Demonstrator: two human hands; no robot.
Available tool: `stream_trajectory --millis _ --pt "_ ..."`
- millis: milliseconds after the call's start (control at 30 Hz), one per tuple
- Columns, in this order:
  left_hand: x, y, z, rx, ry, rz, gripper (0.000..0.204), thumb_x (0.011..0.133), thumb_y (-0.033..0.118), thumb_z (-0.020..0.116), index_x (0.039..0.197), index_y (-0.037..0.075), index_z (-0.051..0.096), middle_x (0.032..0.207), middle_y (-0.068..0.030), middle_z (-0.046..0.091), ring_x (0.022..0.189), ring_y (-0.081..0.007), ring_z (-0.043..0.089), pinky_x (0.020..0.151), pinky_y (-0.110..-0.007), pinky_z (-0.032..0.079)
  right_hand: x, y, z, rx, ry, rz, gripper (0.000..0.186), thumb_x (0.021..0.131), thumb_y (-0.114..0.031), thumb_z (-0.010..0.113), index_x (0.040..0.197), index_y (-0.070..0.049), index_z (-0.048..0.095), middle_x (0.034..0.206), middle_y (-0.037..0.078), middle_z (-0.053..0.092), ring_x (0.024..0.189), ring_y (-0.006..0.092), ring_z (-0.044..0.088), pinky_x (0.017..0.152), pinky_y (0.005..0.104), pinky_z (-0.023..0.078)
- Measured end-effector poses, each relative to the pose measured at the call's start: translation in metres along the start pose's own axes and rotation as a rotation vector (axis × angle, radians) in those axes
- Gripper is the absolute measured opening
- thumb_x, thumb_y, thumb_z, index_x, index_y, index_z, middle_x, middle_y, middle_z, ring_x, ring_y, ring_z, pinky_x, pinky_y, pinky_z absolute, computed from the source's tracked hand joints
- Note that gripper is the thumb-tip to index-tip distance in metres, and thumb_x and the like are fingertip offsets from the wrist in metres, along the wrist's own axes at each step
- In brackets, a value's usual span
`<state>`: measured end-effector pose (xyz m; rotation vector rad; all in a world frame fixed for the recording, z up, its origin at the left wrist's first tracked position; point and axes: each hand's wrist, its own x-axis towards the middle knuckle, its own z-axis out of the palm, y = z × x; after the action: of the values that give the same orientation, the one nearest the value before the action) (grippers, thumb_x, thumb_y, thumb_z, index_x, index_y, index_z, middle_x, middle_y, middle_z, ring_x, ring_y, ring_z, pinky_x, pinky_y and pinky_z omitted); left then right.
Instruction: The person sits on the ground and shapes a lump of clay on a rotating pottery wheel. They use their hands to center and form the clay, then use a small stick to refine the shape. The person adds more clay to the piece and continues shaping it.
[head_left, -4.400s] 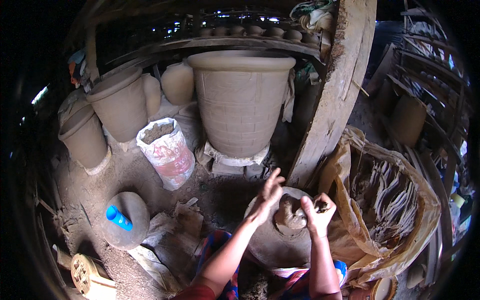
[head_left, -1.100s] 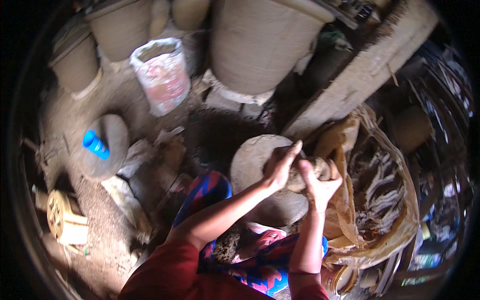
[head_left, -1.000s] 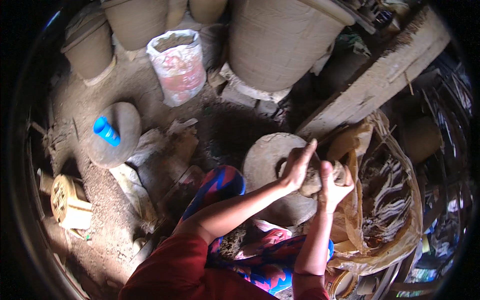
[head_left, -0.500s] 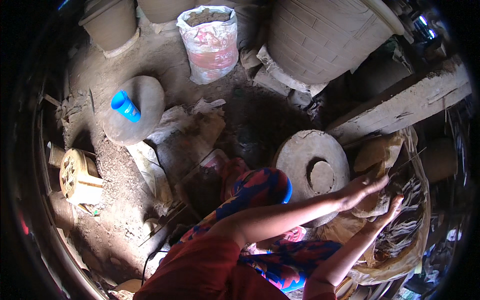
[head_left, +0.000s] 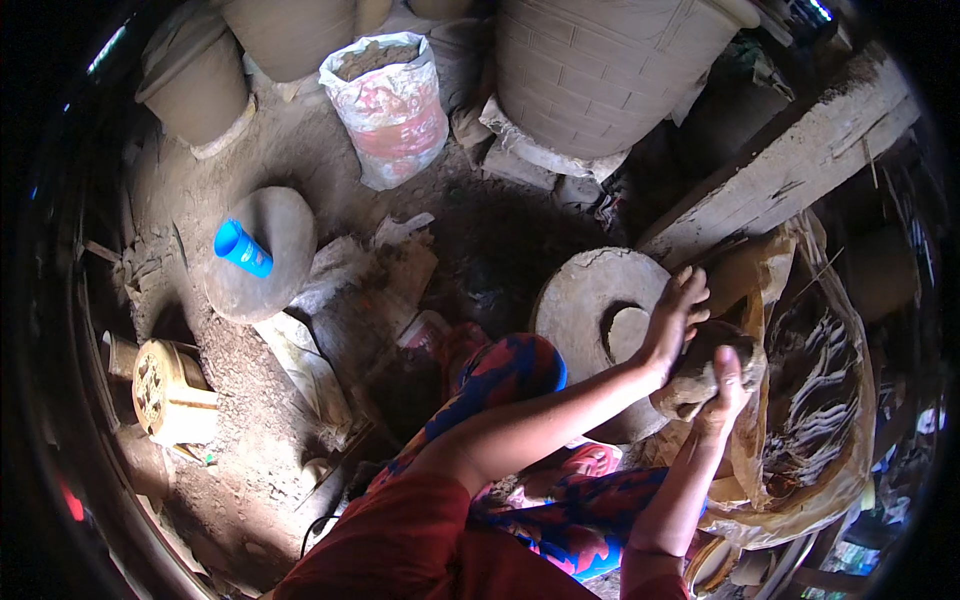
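Note:
A lump of brown clay (head_left: 705, 358) is between my two hands, held up beside a round pale disc (head_left: 575, 300). My right hand (head_left: 724, 395) grips the lump from its near side, thumb over the top and the other fingers hidden beneath. On the lump's left side is my left hand (head_left: 680, 318), its fingers stretched and apart; whether its palm touches the clay is unclear. A small flat round piece of clay (head_left: 630, 333) sits on the disc. Close by on the right stands a wide container lined with brown plastic (head_left: 800, 525), with ridged grey material inside.
A concrete beam (head_left: 790, 165) slants behind the container. Large unfired pots (head_left: 600, 85) and an open sack of clay (head_left: 390, 120) stand at the back. To the left are a second disc (head_left: 285, 230) bearing a blue cup (head_left: 243, 249) and a yellowish plastic stool (head_left: 180, 395).
Both hands have come left and away from the lined container, with the clay lump now raised between them. My left hand has lifted its fingers upward. The view has shifted slightly.

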<state>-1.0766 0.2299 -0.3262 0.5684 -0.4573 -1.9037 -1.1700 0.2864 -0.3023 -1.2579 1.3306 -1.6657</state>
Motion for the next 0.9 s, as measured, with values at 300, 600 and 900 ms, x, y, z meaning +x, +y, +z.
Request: stream_trajectory --millis 300,600,900 --pt "0.080 0.161 -0.157 0.652 0.047 0.565 0.030 0.075 0.018 0.064 0.100 0.003 0.057 0.098 -0.0081 0.058 0.083 -0.0140 0.057 0.072 -0.027 0.048 0.008 -0.021 -0.202 -0.443 0.705 -0.701 0.048 0.078 -0.035 0.043 0.108 0.002 0.052 0.102 0.014 0.056 0.088 0.0227 0.056 0.079 0.0351 0.044" --pt "0.096 0.071 -0.444 1.876 0.670 -0.095 0.038 0.071 0.029 0.055 0.096 0.001 0.054 0.095 -0.0200 0.058 0.090 -0.0354 0.054 0.080 -0.040 0.042 -0.012 -0.048 -0.170 -1.935 0.193 -0.812 0.027 0.071 -0.026 0.051 0.079 -0.002 0.059 0.083 0.013 0.059 0.078 0.0282 0.057 0.075 0.0381 0.045" --pt "0.133 0.014 -0.486 1.899 0.812 -0.250 0.056 0.069 0.030 0.058 0.108 -0.003 0.037 0.101 -0.0230 0.053 0.095 -0.0365 0.052 0.082 -0.042 0.040 0.003 -0.040 -0.155 -2.148 0.309 -0.825 0.022 0.068 -0.010 0.054 0.086 0.004 0.058 0.083 0.014 0.059 0.071 0.0283 0.054 0.068 0.0376 0.044"
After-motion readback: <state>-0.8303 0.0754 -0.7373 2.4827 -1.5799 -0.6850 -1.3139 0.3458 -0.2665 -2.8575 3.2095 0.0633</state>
